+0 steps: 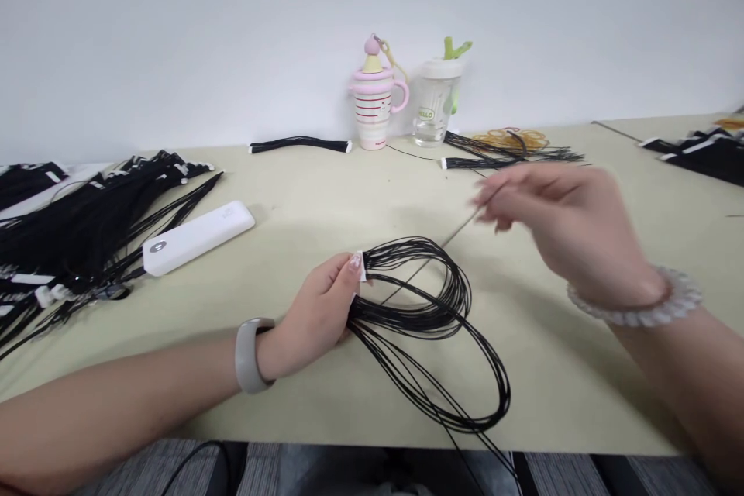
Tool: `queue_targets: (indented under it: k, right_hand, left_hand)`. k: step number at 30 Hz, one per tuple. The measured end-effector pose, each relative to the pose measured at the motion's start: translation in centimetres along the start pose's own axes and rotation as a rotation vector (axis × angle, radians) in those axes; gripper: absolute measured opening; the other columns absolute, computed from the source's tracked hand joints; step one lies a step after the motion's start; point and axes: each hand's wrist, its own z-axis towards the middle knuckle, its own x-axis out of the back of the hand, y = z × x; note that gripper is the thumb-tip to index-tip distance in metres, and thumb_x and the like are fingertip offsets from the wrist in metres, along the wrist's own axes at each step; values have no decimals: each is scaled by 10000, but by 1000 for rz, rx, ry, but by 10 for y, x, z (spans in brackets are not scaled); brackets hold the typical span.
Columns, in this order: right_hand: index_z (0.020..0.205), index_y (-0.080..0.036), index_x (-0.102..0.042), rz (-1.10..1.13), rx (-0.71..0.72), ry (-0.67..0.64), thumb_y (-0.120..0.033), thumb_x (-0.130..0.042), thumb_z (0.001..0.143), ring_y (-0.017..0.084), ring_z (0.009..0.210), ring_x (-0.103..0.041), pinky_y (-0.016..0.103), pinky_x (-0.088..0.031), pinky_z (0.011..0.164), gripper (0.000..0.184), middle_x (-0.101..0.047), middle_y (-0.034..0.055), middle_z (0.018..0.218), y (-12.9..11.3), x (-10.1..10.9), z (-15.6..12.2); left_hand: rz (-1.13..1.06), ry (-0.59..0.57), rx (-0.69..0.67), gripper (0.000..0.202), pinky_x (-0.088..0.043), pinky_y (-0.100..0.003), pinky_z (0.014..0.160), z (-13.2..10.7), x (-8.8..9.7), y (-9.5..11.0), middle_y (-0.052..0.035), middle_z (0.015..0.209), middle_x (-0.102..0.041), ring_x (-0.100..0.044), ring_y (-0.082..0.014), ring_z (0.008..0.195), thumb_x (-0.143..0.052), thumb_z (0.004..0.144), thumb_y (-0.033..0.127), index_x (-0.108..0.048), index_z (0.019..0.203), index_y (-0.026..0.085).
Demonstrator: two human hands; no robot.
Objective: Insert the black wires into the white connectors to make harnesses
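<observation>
My left hand [319, 306], with a grey band on its wrist, is closed on a looped bundle of thin black wires [459, 287]. A white connector [363, 265] shows at its thumb. The loops spread to the right above the table, and some loose ends hang down past the front edge. My right hand [558, 225] is raised to the right of the loops, its fingers pinched and slightly blurred. Between those fingers runs a single thin wire [459, 231], pulled taut and slanting down through the loops. Where its lower end goes behind the bundle is hidden.
Piles of black wire harnesses [116, 194] lie at left beside a white power bank [198, 236]. At the back are a wire bundle [299, 144], a pink-lidded cup [372, 112], a clear cup [433, 108] and yellow rubber bands [523, 139]. More harnesses [709, 155] lie far right.
</observation>
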Motion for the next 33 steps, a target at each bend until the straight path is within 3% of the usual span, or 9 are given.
queue_targets:
  k: [3,6,9,12,15,20,33]
  right_hand:
    - [1048,-38,-572,433,-40,283,-110,-475,778,72,731,-564,235,-414,612,296,-600,147,1049,0,14,15]
    - [1226,-94,-465,476,-134,348,-104,-465,799,-16,507,-426,215,-330,490,427,-630,84,919,-2,17,17]
    - [1213,-214,-463,283,-36,162,-197,-519,805,0,404,-363,191,-278,405,412,-609,-6,717,-6,2,-1]
    - [836,-154,-602,-36,100,-189,-282,-564,784,40,460,-435,188,-338,420,143,-604,8,670,-8,-21,-26]
    - [686,-150,-596,-275,223,-389,-265,-543,804,56,524,-465,192,-358,495,174,-574,-8,604,-7,-41,-43]
    - [745,-152,-609,-413,437,-373,-151,-490,825,70,650,-502,200,-376,619,143,-588,-8,686,-2,-55,-49]
    - [790,-131,-629,-551,616,-320,-212,-423,879,97,667,-495,223,-397,624,239,-562,34,695,9,-60,-50]
  left_hand:
    - [6,-9,10,383,-279,-202,462,0,0,0,37,485,-339,-319,-74,472,-310,877,458,-342,631,166]
    - [7,-25,13,385,-282,-200,467,-1,-1,0,37,485,-340,-322,-74,480,-301,880,462,-342,636,167]
    - [-7,-27,13,388,-285,-202,465,-1,-2,-1,33,490,-348,-326,-75,483,-291,882,462,-353,638,166]
    - [-25,-12,-8,386,-288,-204,463,-1,-2,-2,31,493,-357,-333,-77,484,-297,880,458,-365,638,165]
    - [-30,-11,-24,382,-293,-206,467,-1,-2,-1,29,496,-359,-342,-80,492,-310,877,451,-369,633,164]
    - [10,-31,-58,376,-303,-206,487,-2,-2,3,30,506,-358,-342,-80,509,-304,882,437,-362,631,164]
    - [59,-68,-113,364,-323,-210,547,-2,-2,3,29,571,-357,-335,-78,551,-283,889,421,-344,639,164]
